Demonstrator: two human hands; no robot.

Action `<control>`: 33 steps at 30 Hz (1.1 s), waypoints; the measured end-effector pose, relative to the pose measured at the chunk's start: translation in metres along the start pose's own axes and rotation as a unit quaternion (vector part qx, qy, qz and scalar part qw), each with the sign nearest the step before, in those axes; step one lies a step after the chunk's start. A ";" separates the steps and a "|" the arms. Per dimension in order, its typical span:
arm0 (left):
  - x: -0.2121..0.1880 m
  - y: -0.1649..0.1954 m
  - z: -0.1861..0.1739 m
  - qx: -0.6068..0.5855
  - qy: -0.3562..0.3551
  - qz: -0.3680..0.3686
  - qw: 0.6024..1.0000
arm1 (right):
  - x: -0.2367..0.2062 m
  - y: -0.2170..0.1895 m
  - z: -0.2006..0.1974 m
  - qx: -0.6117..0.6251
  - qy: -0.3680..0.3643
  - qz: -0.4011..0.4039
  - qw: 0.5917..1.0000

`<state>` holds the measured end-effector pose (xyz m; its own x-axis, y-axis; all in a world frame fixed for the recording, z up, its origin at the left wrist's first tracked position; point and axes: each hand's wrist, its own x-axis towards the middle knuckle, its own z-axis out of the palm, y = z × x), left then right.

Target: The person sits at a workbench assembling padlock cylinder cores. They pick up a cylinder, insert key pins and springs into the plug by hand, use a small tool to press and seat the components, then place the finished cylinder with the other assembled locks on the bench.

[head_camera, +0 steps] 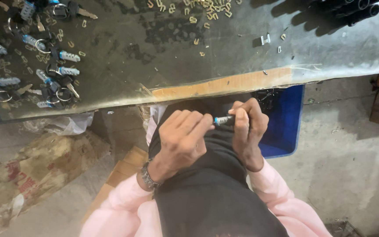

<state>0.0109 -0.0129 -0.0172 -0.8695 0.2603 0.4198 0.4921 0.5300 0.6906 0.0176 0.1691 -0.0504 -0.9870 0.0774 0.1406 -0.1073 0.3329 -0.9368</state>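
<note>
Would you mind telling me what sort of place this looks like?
Probably a small key-assembly workshop: a worn metal workbench strewn with keys on rings and small brass clips, above a bare concrete floor.

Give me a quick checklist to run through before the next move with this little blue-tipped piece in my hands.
1. Both hands on the piece: ok. The left hand and right hand pinch the small blue-tipped piece between them.
2. Piece over the lap, below the bench edge: ok.
3. Piece fully assembled: cannot tell, fingers cover most of it.
4. More keys within reach: ok, keys with rings lie on the bench's left side.
5. Small brass clips on the bench: ok, scattered at the far edge.
6. Blue bin beside the knee: ok; contents cannot tell.
</note>
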 end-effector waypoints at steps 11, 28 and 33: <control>0.006 -0.023 -0.022 0.021 -0.089 0.158 0.983 | -0.008 0.026 -0.051 -0.098 -0.194 0.061 0.974; 0.020 -0.117 -0.128 0.378 0.042 -0.126 0.916 | 0.005 -0.019 -0.018 -0.143 -0.039 -0.125 0.981; 0.011 -0.101 -0.138 0.393 -0.002 -0.120 0.912 | 0.021 -0.043 0.005 -0.052 -0.095 -0.145 0.983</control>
<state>-0.0429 -0.1749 -0.0010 -0.9494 0.0628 0.3079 0.1060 0.9864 0.1258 0.0012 0.1516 -0.0083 -0.9224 -0.2094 0.3244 -0.3840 0.4102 -0.8272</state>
